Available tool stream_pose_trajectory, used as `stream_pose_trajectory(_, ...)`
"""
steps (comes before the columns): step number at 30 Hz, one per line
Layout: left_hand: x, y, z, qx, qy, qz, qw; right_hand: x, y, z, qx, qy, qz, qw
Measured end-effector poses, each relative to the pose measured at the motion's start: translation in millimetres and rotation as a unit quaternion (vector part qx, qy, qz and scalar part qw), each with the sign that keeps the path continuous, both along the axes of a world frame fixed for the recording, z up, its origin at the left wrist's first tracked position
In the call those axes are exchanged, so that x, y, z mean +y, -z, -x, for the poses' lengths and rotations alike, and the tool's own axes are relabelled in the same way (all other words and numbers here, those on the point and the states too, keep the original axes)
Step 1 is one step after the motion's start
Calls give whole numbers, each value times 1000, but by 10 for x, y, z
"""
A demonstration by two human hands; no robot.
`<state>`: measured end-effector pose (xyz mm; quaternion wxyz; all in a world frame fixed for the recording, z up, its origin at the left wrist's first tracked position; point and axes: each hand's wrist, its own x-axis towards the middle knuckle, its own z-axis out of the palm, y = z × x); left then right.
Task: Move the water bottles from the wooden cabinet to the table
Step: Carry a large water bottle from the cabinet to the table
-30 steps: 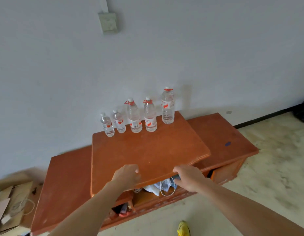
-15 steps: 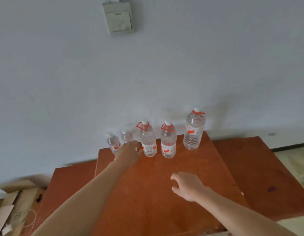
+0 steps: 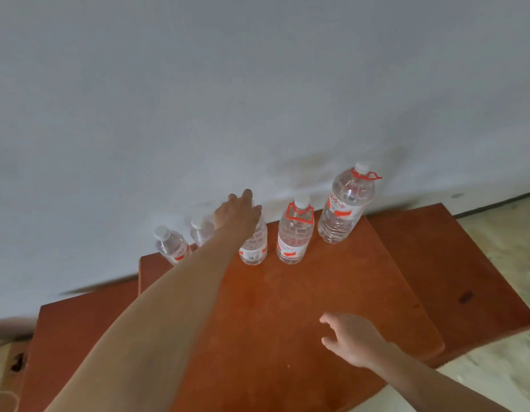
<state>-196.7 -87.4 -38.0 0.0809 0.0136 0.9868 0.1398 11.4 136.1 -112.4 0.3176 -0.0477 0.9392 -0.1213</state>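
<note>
Clear plastic water bottles look full, heavy, slick; left hand drapes one's neck, grasp hidden; right hand's fingers spread, empty.

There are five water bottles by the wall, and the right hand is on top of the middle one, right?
Not quite. The head view shows five bottles, but the left hand is on top of the middle bottle. The right hand hovers open over the wooden top, holding nothing.
</note>
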Motion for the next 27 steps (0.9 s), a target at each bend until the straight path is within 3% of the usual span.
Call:
stream_pose_trajectory(4,-98,-12,-345,25,11,9,1000,-150,105,140,-34,-3,-10,999)
stream_pose_trajectory(11,-549,139,-1033,31,-72,-135,988,-465,138,501,-42,-5,10,999)
stream_pose_trajectory(20,-840,221,-2015,-60,-231,-252,938,-652,331,843,2,46,60,997)
stream_pose_trajectory(27,-771,318,-2685,-47,-290,-258,920,-973,767,879,-142,72,135,978)
